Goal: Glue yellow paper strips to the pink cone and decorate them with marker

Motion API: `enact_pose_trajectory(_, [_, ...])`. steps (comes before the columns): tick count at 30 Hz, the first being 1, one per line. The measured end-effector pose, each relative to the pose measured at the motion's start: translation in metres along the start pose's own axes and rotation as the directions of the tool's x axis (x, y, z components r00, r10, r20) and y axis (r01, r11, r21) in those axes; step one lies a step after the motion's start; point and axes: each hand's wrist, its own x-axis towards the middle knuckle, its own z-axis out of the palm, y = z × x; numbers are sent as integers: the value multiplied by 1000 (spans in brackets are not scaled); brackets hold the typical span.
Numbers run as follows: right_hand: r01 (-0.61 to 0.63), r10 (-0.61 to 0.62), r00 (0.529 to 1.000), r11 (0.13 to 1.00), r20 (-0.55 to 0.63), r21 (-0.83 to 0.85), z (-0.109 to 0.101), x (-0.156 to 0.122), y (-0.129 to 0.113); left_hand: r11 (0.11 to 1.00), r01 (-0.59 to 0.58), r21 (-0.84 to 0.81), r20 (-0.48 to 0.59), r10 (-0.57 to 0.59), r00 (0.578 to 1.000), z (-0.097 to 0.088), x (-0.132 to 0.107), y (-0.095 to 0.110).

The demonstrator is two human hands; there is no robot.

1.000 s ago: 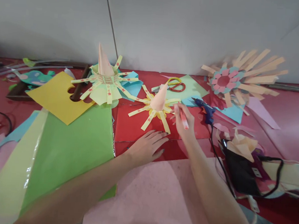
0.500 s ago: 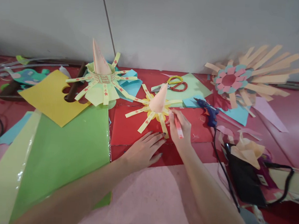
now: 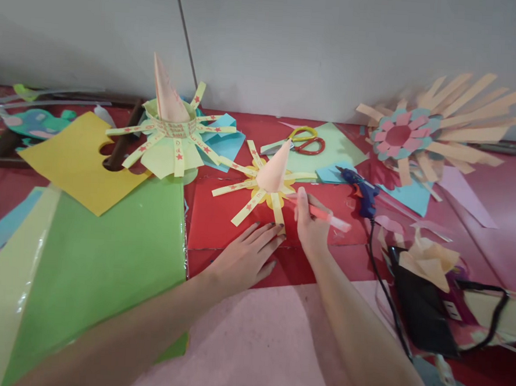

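My right hand (image 3: 309, 225) is closed around a pink pen (image 3: 333, 218), which points to the right, nearly level. The hand sits just right of a paper craft (image 3: 262, 184): a peach cone on a yellow disc with yellow strips marked with red stars. My left hand (image 3: 246, 253) lies flat and open on the red sheet (image 3: 221, 217), its fingertips touching the end of one strip.
A larger cone craft (image 3: 169, 135) stands at the back left by a yellow sheet (image 3: 76, 161). Green sheets (image 3: 100, 265) lie left, pink paper (image 3: 258, 338) lies near me. Scissors (image 3: 305, 140), a blue glue gun (image 3: 360, 193), a paper flower (image 3: 401, 135) and a black bag (image 3: 421, 308) are to the right.
My right hand turned the pen from upright to lying nearly level, tip pointing right. My left hand slid slightly toward the strip. The view shifted a little.
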Motion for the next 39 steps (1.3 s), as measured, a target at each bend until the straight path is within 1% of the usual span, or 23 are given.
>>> enact_pose_trajectory(4, [-66,65,998,991,12,113,1,0,1,1000,15,23,19,-15,1000,1,0,-1])
enact_pose_trajectory(7, [-54,45,997,983,59,174,3,0,0,1000,21,23,35,-21,999,2,1,-1])
enact_pose_trajectory(9, [-36,21,996,982,86,184,3,0,-1,1000,17,25,38,-18,999,2,1,-1])
enact_pose_trajectory(11, [-46,27,994,982,105,183,3,1,-2,1000,16,25,36,-17,999,3,1,-2])
enact_pose_trajectory(16, [-158,135,983,968,127,193,4,4,0,999,17,29,26,-18,1000,3,1,-2])
enact_pose_trajectory(19, [-202,173,973,957,151,209,4,7,1,999,9,38,22,-10,1000,3,1,-1])
enact_pose_trajectory(25, [-186,163,979,961,120,206,3,11,1,1000,20,16,9,-21,1000,4,1,-1])
enact_pose_trajectory(31, [-142,115,982,972,150,187,6,11,3,1000,16,24,9,-16,1000,3,0,-1])
enact_pose_trajectory(36, [-162,132,978,969,161,187,6,12,3,1000,12,27,7,-12,1000,3,1,-1])
enact_pose_trajectory(39, [-163,138,980,971,147,173,5,13,3,999,9,38,1,-9,1000,3,1,-1])
